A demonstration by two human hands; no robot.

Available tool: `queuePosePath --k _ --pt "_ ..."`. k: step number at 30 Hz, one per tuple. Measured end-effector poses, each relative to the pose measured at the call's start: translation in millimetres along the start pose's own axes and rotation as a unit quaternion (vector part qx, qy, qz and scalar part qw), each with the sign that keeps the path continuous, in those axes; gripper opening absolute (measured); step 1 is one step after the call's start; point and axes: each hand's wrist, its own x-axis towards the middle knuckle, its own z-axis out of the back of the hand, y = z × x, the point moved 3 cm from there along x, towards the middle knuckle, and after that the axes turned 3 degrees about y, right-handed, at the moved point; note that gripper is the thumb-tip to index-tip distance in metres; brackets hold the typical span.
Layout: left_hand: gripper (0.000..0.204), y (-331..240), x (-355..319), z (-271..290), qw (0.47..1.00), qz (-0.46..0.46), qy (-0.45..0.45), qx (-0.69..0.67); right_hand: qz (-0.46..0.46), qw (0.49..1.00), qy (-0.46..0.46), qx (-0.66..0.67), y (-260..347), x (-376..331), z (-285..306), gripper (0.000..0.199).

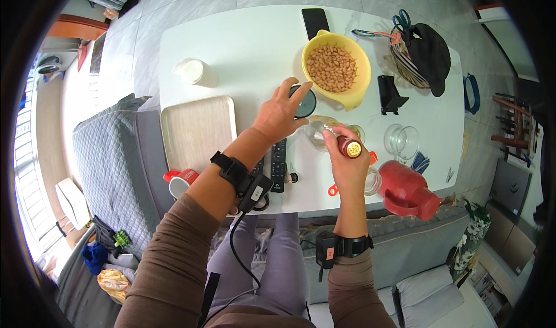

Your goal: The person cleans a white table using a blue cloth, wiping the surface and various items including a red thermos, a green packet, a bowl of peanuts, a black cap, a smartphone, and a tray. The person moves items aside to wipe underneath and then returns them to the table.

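Note:
My left hand [279,115] rests over a dark round lid [305,103] on the white table [243,44], fingers spread on its edge. In my right hand [347,164] is a small red bottle [350,148], tipped toward a clear glass jar [318,132] just in front of it. A yellow bowl [360,90] full of peanuts [331,68] stands right behind the lid and the jar.
A pale wooden tray [198,130] lies at the left, with a white cup [193,71] behind it and a red mug [182,182] at the front edge. A remote [278,164], a red jug [408,190], a glass jar [402,141], a phone [315,21] and a basket [420,58] are around.

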Motion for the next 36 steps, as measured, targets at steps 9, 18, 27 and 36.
queuePosePath --k 9,18,27,36 --pt "0.108 0 -21 20 1.000 0.013 0.004 -0.011 -0.054 0.998 0.006 0.018 -20 0 5 0.056" --pt "0.079 102 -188 136 0.959 0.147 -0.209 -0.126 -0.098 0.987 0.077 -0.102 -38 -94 -23 0.065" --pt "0.051 211 -357 116 0.811 0.506 -0.105 -0.273 0.192 0.876 0.330 -0.294 -31 -164 -179 0.071" --pt "0.033 211 -347 68 0.787 0.522 -0.010 -0.329 0.172 0.805 0.357 -0.442 -65 -169 -203 0.089"
